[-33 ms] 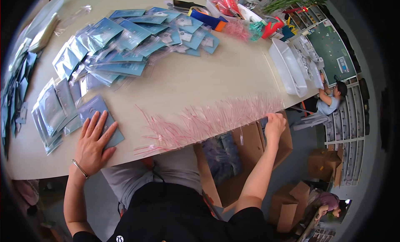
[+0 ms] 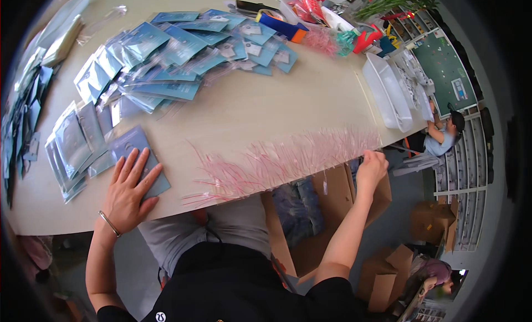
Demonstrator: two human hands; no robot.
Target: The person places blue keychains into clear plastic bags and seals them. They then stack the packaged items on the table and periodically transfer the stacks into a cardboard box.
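Note:
My left hand [image 2: 128, 192] lies flat, fingers spread, on a blue-grey card [image 2: 145, 156] near the table's front edge. Just left of it, several clear-sleeved cards [image 2: 75, 142] overlap. My right hand [image 2: 374, 169] is at the right end of a long row of thin pink-and-clear strands [image 2: 282, 156] along the front edge. Its thumb and fingers are pinched together; whatever they hold is too small to make out. Farther back spreads a large heap of blue cards in clear plastic bags [image 2: 166, 59].
A white plastic tray [image 2: 385, 95] stands at the table's right edge. Behind the heap lie a blue-and-orange tape dispenser [image 2: 281, 26] and red scissors [image 2: 368, 38]. An open cardboard box [image 2: 327, 211] with bagged bluish goods sits below the front edge. Two people work farther right.
The whole scene sits slightly farther right in the picture. Both hands keep their places on the table, with no clear change of grip.

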